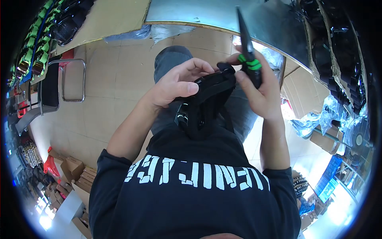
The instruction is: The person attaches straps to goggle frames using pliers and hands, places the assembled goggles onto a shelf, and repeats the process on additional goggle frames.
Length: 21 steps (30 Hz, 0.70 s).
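Observation:
In front of my lap is a black padded item [215,88] with straps and a glossy part; its exact kind is unclear. My left hand [177,81] is closed on its left side, thumb lying across the top. My right hand [262,91] is wrapped round the handle of a long, dark pointed tool [247,44] with bright green bands; its tip points up and away. The fingers of that hand are also close to the item's upper right end, and whether they touch it I cannot tell.
A metal-topped table [191,11] edges the far side, with cardboard [115,24] at its left. Black glossy pieces fill boxes [334,51] at the right. A chair [49,85] stands left, cartons [73,167] lower left, and a fan [358,138] right.

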### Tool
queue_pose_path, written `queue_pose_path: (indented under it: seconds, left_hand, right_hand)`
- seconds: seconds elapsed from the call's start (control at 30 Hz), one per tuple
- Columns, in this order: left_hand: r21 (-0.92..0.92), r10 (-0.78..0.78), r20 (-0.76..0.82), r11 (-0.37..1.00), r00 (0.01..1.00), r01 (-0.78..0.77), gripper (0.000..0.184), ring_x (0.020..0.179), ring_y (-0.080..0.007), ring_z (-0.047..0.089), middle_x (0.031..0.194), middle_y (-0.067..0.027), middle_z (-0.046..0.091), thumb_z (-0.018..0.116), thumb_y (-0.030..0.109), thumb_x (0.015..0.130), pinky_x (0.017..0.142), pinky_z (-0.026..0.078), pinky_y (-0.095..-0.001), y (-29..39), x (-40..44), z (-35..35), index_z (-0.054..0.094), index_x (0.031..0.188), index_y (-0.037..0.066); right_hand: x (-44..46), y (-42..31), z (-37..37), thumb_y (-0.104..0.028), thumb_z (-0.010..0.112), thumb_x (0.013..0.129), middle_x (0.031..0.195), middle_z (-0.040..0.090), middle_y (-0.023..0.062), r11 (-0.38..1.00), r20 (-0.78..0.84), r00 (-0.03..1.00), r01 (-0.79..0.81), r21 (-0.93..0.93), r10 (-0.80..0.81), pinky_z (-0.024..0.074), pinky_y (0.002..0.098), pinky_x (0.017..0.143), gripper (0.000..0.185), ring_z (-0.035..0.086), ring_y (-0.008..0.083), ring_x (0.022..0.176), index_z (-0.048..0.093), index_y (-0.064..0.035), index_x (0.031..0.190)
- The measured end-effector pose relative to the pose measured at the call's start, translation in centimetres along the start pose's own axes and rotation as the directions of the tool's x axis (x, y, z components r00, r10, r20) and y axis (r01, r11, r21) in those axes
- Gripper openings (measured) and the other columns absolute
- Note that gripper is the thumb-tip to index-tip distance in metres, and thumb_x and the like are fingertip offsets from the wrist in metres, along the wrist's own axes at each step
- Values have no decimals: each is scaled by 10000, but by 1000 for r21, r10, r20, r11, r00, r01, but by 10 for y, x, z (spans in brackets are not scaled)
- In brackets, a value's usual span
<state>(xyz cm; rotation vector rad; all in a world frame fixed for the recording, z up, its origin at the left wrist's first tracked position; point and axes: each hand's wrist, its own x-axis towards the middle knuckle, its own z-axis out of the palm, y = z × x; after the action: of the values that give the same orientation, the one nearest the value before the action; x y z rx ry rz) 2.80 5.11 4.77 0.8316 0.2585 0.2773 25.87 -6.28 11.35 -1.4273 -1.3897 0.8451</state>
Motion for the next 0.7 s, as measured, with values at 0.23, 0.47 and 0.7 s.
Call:
queue_pose_path:
  seconds: [0.23, 0.47, 0.7]
  left_hand:
    - [109, 246, -229, 968, 942, -227, 611, 1359, -250, 521, 1499, -175, 504, 781, 334, 901, 1170, 406, -400, 0, -37, -6, 519, 1363, 33]
    - [178, 298, -397, 953, 868, -245, 620, 1400, -259, 493, 1509, -180, 492, 756, 308, 932, 1183, 396, -408, -7, -56, 0, 487, 1416, 31]
    - [305, 369, -304, 911, 878, -277, 698, 1485, -286, 427, 1573, -185, 456, 689, 218, 984, 1225, 340, -415, -7, -57, 7, 395, 1566, -32]
  right_hand:
    - [-39, -29, -7, 15, 660, 929, 1129, 670, 99, 904, 230, 905, -397, 159, 357, 487, 301, 910, 501, 629, 178, 965, 556, -11, 1418]
    - [-56, -25, 16, 5, 708, 871, 1225, 643, 207, 933, 426, 845, -210, -292, 324, 493, 442, 1023, 685, 622, 404, 1170, 481, -65, 1512]
    - [-55, -30, 29, 9, 718, 848, 1254, 614, 203, 905, 362, 898, -86, -416, 251, 497, 462, 1007, 729, 617, 398, 1159, 452, -29, 1525]
